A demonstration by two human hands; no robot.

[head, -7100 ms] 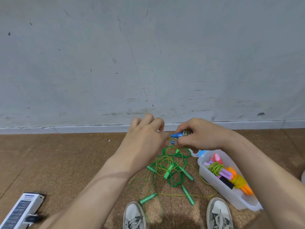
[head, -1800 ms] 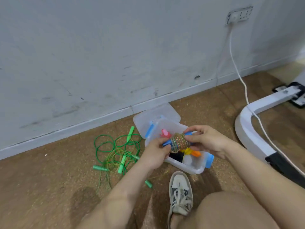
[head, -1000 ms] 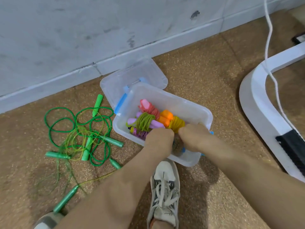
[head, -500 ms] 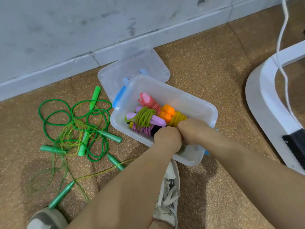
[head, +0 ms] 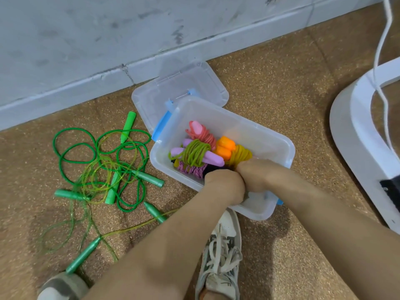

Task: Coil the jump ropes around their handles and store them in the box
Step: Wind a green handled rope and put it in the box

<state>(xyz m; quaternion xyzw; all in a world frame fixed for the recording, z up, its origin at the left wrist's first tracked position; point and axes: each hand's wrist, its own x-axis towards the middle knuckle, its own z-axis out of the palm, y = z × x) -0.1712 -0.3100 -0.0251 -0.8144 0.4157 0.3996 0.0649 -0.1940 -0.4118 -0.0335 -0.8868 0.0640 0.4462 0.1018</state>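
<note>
Where left hand (head: 224,185) and right hand (head: 258,176) crowd the box (head: 249,128) rim, their fingers' grip cannot be told.

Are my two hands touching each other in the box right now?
Touching. The head view shows the left hand and right hand pressed side by side inside the box, no gap between them.

coiled ropes (head: 195,155) lie in the box (head: 238,124), its lid (head: 194,83) behind, loose ropes (head: 148,178) left of it.
</note>
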